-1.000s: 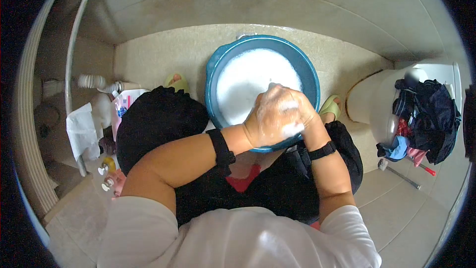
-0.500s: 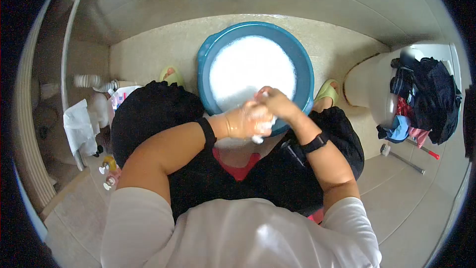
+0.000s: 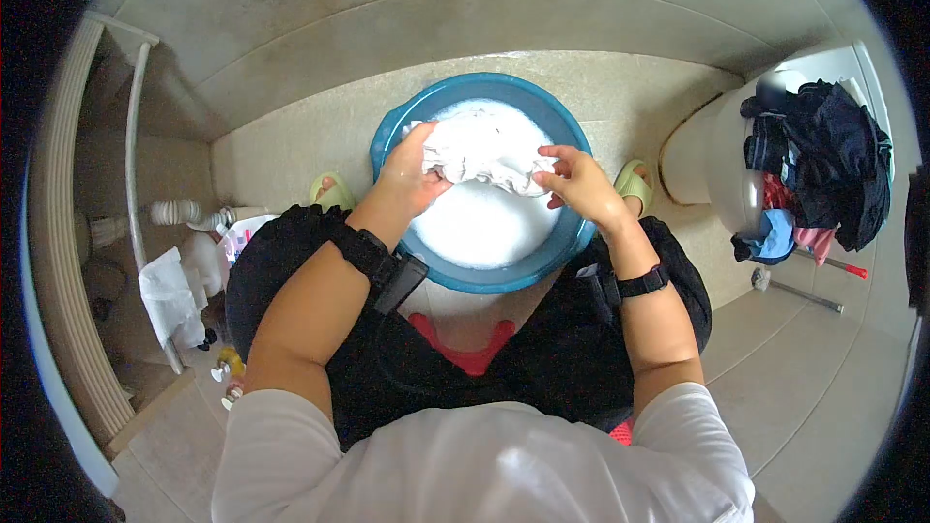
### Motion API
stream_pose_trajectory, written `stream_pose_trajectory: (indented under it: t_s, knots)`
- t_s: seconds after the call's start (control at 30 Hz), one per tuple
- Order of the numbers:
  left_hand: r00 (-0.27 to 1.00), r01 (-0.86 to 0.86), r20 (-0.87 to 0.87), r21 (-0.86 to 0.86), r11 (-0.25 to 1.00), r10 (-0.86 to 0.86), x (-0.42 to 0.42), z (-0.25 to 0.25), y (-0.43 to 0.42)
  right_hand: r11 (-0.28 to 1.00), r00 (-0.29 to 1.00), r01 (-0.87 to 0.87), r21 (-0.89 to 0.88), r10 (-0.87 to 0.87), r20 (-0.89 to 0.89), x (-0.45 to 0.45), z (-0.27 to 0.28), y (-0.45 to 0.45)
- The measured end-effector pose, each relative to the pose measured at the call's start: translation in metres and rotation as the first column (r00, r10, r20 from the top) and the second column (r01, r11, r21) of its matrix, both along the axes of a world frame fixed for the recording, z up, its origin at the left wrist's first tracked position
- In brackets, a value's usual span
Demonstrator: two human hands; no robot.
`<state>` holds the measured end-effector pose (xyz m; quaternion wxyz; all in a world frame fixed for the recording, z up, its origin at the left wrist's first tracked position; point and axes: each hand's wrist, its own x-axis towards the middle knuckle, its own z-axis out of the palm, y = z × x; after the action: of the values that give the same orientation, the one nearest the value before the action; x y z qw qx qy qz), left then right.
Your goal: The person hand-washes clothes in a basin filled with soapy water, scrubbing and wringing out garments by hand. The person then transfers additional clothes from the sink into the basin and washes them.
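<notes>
White sheeting [image 3: 172, 292] hangs at the left of the frame, with pump bottles [image 3: 230, 368] below it at lower left. Next comes the left hand [image 3: 405, 179], left of the frame's centre over the blue basin [image 3: 573, 136]; its fingers and thumb are set apart, with the left end of a white cloth [image 3: 484, 148] caught between them.

At the centre of the frame, the cloth lies across the upper half of the basin, crumpled, with white suds [image 3: 484, 228] filling the space below it. Half a second ago the hands were clasped together at the basin's near side in a foamy bunch; now they are apart and the cloth is spread between them. That suggests the work has passed from squeezing or rubbing to spreading the fabric, though the folds show it is not flat. Its long axis runs left to right, dipping slightly toward the right. Which end is which cannot be told, nor whether its underside touches the suds.

Right of centre, the right hand [image 3: 583, 184] has its fingers partly curled, pinching the cloth's right end. Farther right, a pile of dark clothes [image 3: 833, 160] rests on a white toilet [image 3: 696, 150].
</notes>
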<state>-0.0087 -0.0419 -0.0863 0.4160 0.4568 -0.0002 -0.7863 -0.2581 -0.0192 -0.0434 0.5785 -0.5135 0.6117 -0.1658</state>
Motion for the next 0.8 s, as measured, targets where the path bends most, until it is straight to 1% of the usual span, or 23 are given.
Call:
stream_pose_trajectory:
  t_s: [0.03,0.07,0.1,0.13,0.17,0.2,0.23,0.27,0.3,0.33,0.37,0.4,0.47,0.53,0.57,0.6,0.63,0.67,0.7,0.73,0.77,0.8]
  knots:
    - [1.0,-0.016,0.012,0.035,0.999,0.016,0.001,-0.003,0.0,1.0,1.0,0.001,0.001,-0.001,0.001,-0.003,-0.003,-0.002]
    - [1.0,-0.016,0.013,0.035,0.999,0.015,0.001,-0.005,0.0,0.991,0.994,0.067,-0.113,-0.056,0.099,-0.007,-0.007,-0.005]
    - [0.995,0.026,0.092,0.143,0.989,-0.04,0.0,-0.008,0.0,0.965,0.974,0.142,-0.219,-0.098,0.202,-0.01,-0.01,-0.007]
    - [0.981,0.059,0.163,0.25,0.966,-0.102,0.0,-0.009,-0.001,0.964,0.975,0.143,-0.222,-0.098,0.201,-0.007,-0.002,-0.008]
    - [0.981,0.061,0.161,0.249,0.966,-0.104,-0.005,0.0,0.003,0.927,0.958,0.198,-0.319,-0.114,0.262,-0.001,0.015,-0.006]
    - [0.885,0.261,0.356,0.153,0.953,-0.3,-0.013,0.009,0.011,0.877,0.938,0.256,-0.407,-0.124,0.323,0.004,0.031,-0.005]
    - [0.713,0.464,0.548,0.098,0.881,-0.437,-0.018,0.016,0.016,0.879,0.944,0.223,-0.422,-0.086,0.32,0.006,0.04,-0.004]
    - [0.714,0.465,0.547,0.098,0.88,-0.438,-0.02,0.009,0.018,0.879,0.944,0.224,-0.422,-0.088,0.318,0.011,0.048,-0.002]
    - [0.532,0.65,0.811,-0.206,0.731,-0.244,-0.022,0.0,0.021,0.893,0.922,0.208,-0.4,-0.042,0.385,0.016,0.055,0.0]
    - [0.377,0.823,0.923,-0.373,0.428,0.079,-0.024,-0.005,0.023,0.905,0.892,0.191,-0.379,0.001,0.452,0.02,0.06,0.002]
    - [0.364,0.863,0.922,-0.388,0.325,0.133,-0.03,0.011,0.022,0.911,0.873,0.197,-0.363,0.006,0.488,0.021,0.063,0.004]
    - [0.364,0.864,0.922,-0.388,0.322,0.132,-0.035,0.027,0.018,0.91,0.872,0.2,-0.364,0.004,0.489,0.023,0.067,0.006]
    - [0.562,0.81,0.804,-0.582,0.066,0.194,-0.044,0.049,0.012,0.909,0.787,0.22,-0.355,0.049,0.615,0.025,0.075,0.008]
    - [0.574,0.798,0.795,-0.597,0.081,0.195,-0.047,0.057,0.01,0.916,0.782,0.24,-0.321,0.013,0.623,0.022,0.082,0.008]
    - [0.592,0.805,0.799,-0.58,0.122,-0.108,-0.042,0.063,0.004,0.922,0.777,0.26,-0.286,-0.024,0.628,0.019,0.084,0.007]
    - [0.564,0.819,0.724,-0.553,0.154,-0.397,-0.04,0.069,-0.002,0.906,0.777,0.296,-0.304,-0.043,0.628,0.014,0.085,0.004]
    - [0.667,0.743,0.648,-0.617,0.26,-0.368,-0.041,0.088,0.001,0.89,0.785,0.318,-0.326,-0.054,0.618,0.009,0.084,0.001]
    - [0.665,0.744,0.651,-0.619,0.253,-0.366,-0.042,0.095,0.002,0.875,0.791,0.34,-0.346,-0.067,0.608,0.006,0.082,0.001]
    - [0.749,0.662,0.556,-0.658,0.359,-0.361,-0.041,0.099,0.003,0.871,0.789,0.345,-0.351,-0.066,0.611,0.005,0.081,0.002]
    - [0.822,0.57,0.456,-0.679,0.463,-0.343,-0.04,0.104,0.003,0.915,0.828,0.245,-0.32,-0.026,0.56,0.005,0.081,0.004]
    - [0.835,0.551,0.451,-0.695,0.463,-0.316,-0.039,0.109,0.003,0.949,0.86,0.143,-0.279,0.02,0.509,0.005,0.08,0.005]
    - [0.832,0.555,0.457,-0.694,0.459,-0.316,-0.036,0.106,0.0,0.948,0.858,0.147,-0.282,0.02,0.513,0.004,0.08,0.004]
